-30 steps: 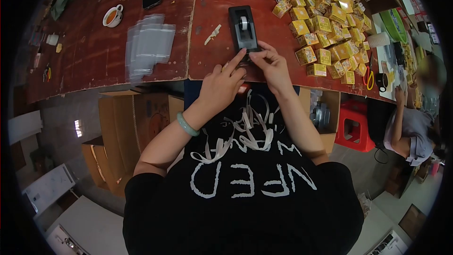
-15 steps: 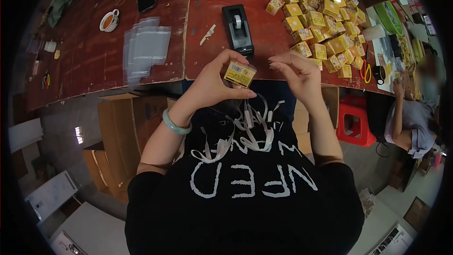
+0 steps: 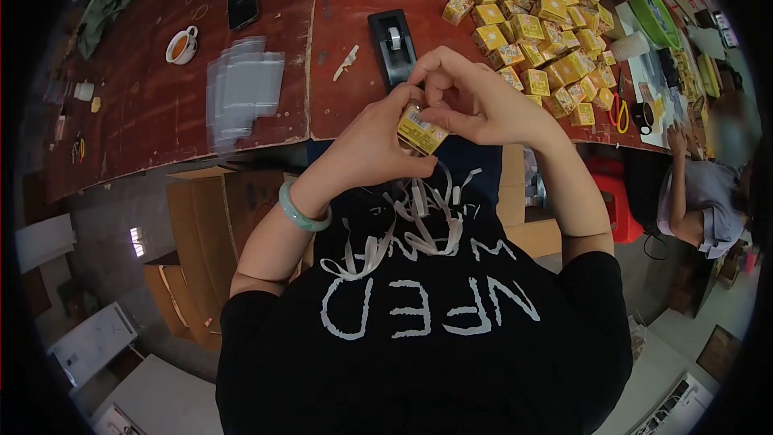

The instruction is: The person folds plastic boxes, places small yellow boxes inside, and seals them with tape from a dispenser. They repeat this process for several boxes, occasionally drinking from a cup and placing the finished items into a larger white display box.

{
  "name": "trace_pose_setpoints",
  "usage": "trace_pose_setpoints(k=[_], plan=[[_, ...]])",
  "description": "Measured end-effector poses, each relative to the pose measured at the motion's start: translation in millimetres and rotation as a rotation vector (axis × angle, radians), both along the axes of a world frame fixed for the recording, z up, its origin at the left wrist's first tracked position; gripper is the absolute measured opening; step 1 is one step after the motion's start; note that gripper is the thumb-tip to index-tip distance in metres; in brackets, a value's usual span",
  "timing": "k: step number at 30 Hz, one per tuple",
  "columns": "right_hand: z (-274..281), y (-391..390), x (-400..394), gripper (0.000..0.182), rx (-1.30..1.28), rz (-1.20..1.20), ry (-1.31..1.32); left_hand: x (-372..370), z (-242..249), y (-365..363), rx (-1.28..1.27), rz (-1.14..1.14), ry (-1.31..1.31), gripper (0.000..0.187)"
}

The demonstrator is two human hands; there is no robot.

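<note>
My left hand (image 3: 366, 143) is closed around a small yellow box (image 3: 422, 137) with a barcode on one face, held just in front of the table edge. My right hand (image 3: 493, 105) reaches over the box from the right. Its thumb and fingers are curled together at the box's upper end; whatever they pinch is hidden. A black tape dispenser (image 3: 392, 50) with a roll of tape stands on the table just beyond my hands, its near end partly covered by them.
Many yellow boxes (image 3: 527, 28) lie heaped at the back right. Clear plastic bags (image 3: 245, 93), a cup (image 3: 182, 45) and a phone (image 3: 242, 5) are to the left. Yellow-handled scissors (image 3: 618, 113) lie right. A cardboard carton (image 3: 201, 250) is below; a co-worker's sleeve (image 3: 713, 201) shows far right.
My right hand has moved left onto the box, from a spot apart from it. The box stays in my left hand, slightly turned. The whole view has shifted a little.
</note>
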State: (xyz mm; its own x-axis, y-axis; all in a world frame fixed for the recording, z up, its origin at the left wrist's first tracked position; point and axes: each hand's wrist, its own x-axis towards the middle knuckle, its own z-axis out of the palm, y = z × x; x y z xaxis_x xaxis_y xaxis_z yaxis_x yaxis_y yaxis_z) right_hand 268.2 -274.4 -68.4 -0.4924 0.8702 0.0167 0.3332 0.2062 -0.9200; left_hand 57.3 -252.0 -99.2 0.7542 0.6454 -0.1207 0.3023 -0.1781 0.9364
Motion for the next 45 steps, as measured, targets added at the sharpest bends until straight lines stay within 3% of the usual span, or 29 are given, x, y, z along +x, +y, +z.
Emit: trace_pose_setpoints(k=[3,5,9,12,15,16,18,19,20,21,22,24,26,27,28,31,32,33,36,40,42,43,45], plan=[[-20,0,0,0.046,0.569,-0.53,-0.106,1,0,-1,-0.069,0.091,0.02,0.062],[-37,-13,-2,0.037,0.98,-0.633,-0.078,3,-3,-2,-0.08,0.157,-0.008,0.062],[-49,-38,-39,0.029,0.744,-0.671,-0.058,11,-9,-5,-0.016,0.208,-0.056,0.064],[-68,-36,-42,0.023,0.42,-0.669,0.226,15,-11,-7,0.06,0.24,-0.033,0.068],[-81,-39,-47,0.023,0.18,-0.662,0.346,13,-14,-15,0.154,0.318,-0.118,0.07],[-80,-42,-47,0.039,0.012,-0.584,0.484,14,-16,-19,0.157,0.353,-0.195,0.07],[-80,-52,-48,0.055,-0.582,-0.472,1.1,14,-20,-17,0.015,0.493,-0.399,0.072],[-89,-58,-49,0.054,-0.532,-0.268,1.162,13,-19,-14,-0.079,0.593,-0.533,0.075],[-84,-60,-49,0.046,-0.48,-0.273,1.023,11,-18,-12,-0.179,0.696,-0.666,0.077],[-79,-62,-47,0.039,-0.435,-0.275,0.882,5,-26,-9,-0.321,0.723,-0.688,0.092],[-82,-62,-42,0.022,-0.405,-0.417,0.796,0,-33,-8,0.015,0.692,-0.591,0.095],[-67,-59,-24,0.012,-0.203,-0.581,0.434,-9,-34,-10,0.555,0.535,-0.344,0.102],[-39,-59,-16,0.018,0.071,-0.506,0.164,-18,-23,-13,1.001,0.337,-0.125,0.111],[-32,-61,-16,0.02,0.167,-0.424,0.096,-20,-16,-17,1.025,0.126,0.053,0.112],[-25,-62,-16,0.022,0.264,-0.331,0.026,-17,-27,-16,1.033,0.081,-0.02,0.094],[-12,-47,-8,0.028,0.145,-0.228,0.115,-9,-38,-23,0.841,0.167,-0.285,0.051],[-10,-41,-5,0.029,0.093,-0.196,0.144,-6,-39,-25,0.828,0.18,-0.348,0.05],[-14,-39,-9,0.03,-0.222,-0.246,0.412,-2,-38,-26,0.814,0.192,-0.412,0.049],[-55,-20,-12,0.03,-0.413,-0.306,0.605,4,-38,-30,0.68,0.248,-0.362,0.048],[-59,9,5,0.021,-0.303,-0.343,0.648,12,-46,-28,0.588,0.425,-0.285,0.06],[-57,53,33,0.021,-0.121,-0.517,0.551,7,-54,-17,0.484,0.471,-0.244,0.067],[-75,86,55,0.028,0.159,-0.628,0.219,6,-54,-12,0.488,0.495,-0.238,0.068],[-95,147,93,0.04,0.205,-0.769,-0.35,2,-56,-4,0.501,0.517,-0.226,0.069]])
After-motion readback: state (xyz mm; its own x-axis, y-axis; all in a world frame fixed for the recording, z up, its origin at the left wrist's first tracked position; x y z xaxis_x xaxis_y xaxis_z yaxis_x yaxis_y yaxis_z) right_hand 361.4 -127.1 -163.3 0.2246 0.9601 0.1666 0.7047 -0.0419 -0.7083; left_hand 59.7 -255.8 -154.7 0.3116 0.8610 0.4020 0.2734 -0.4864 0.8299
